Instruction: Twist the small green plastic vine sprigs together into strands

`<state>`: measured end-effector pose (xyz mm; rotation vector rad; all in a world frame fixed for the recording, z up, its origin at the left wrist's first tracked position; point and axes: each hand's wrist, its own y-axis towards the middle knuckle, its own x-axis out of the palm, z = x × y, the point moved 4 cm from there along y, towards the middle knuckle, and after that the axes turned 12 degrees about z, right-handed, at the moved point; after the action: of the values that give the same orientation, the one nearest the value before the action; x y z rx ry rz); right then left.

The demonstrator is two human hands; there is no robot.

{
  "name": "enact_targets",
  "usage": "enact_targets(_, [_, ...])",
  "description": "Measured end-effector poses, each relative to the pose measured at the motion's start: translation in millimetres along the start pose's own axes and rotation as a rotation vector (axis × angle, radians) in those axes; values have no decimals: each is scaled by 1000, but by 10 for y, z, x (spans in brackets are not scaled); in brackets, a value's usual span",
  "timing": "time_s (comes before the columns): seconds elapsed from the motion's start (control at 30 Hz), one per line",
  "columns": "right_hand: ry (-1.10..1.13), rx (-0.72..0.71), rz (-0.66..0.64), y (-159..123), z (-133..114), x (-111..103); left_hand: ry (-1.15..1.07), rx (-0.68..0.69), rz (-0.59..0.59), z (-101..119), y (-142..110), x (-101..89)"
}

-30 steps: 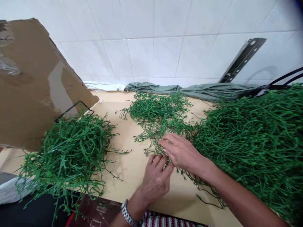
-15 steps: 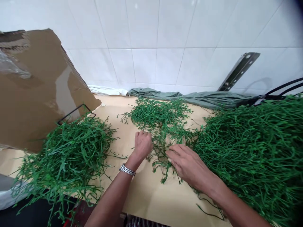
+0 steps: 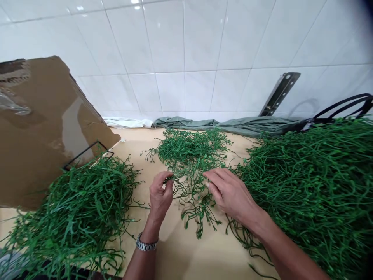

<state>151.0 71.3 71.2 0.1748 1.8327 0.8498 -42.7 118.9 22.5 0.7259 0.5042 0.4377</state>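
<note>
My left hand (image 3: 159, 194), with a metal watch at the wrist, pinches the end of a green plastic sprig (image 3: 194, 204) just above the beige table (image 3: 186, 249). The sprig's thin branches hang and spread between my hands. My right hand (image 3: 230, 192) rests over the sprig's right side with its fingers curled on the stems. Behind the sprig lies a small heap of the same branched sprigs (image 3: 192, 147).
A big pile of green stems (image 3: 314, 182) fills the right side. Another pile of flatter green strands (image 3: 75, 214) lies at the left. A brown cardboard box (image 3: 37, 124) leans at the far left. Grey-green cloth (image 3: 233, 125) and a dark metal bracket (image 3: 278, 93) lie along the tiled wall.
My left hand drew back from the small heap toward me and now pinches a sprig's end. The right hand stayed on the sprig. The view tilted up a little.
</note>
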Motion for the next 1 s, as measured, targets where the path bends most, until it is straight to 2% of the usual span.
enact_targets(0.1, [-44, -32, -32, 150, -90, 57, -35, 51, 16, 38, -34, -25])
enact_targets(0.27, [-192, -142, -134, 405, -143, 241, -79, 171, -25, 143, -62, -109])
enact_targets(0.37, [-205, -133, -246, 469, -74, 340, -111, 133, 29, 125, -109, -170])
enact_targets(0.5, [19, -159, -341, 458, -110, 376, -123, 58, 58, 108, -158, -173])
enact_targets(0.6, [49, -148, -374, 480, -132, 375, -147, 29, 83, 138, -133, -171])
enact_targets(0.67, [74, -98, -335, 539, -103, 345, -101, 60, 171, 172, -89, -210])
enact_targets(0.77, [144, 21, -202, 662, -7, 244, 73, 231, 287, 270, -26, -261])
enact_targets(0.87, [147, 115, -98, 768, 88, 137, 187, 358, 286, 397, 18, -231])
enact_targets(0.93, [143, 143, -55, 828, 126, 89, 170, 399, 273, 513, 17, -176])
enact_targets(1.0, [145, 170, -28, 885, 157, 65, 83, 467, 174, 666, -32, -56])
